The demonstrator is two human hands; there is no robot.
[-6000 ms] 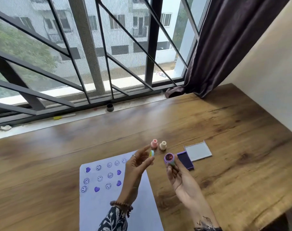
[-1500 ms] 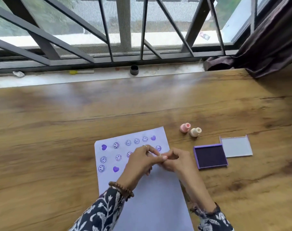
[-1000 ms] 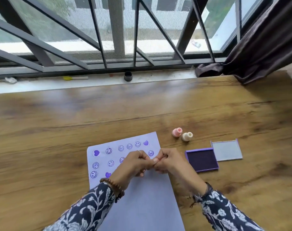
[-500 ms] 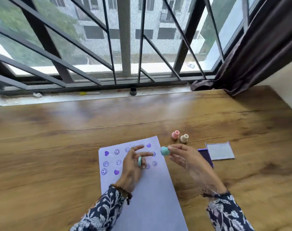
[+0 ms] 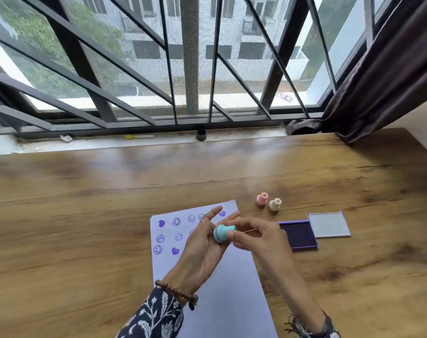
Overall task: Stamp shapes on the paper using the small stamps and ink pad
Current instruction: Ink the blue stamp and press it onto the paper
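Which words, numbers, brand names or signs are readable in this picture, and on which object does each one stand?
None: no letters or numbers can be read.
The paper carries only purple stamped smiley faces and hearts, no text.
The teal stamp, pink stamp and cream stamp show no label.
The ink pad and its lid look blank.
The small objects on the window sill are too small to read.

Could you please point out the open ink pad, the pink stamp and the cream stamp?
Open purple ink pad [image 5: 297, 234], head view, inked surface.
Pink plastic stamp [image 5: 261, 199], head view, body.
Cream plastic stamp [image 5: 274, 204], head view, body.
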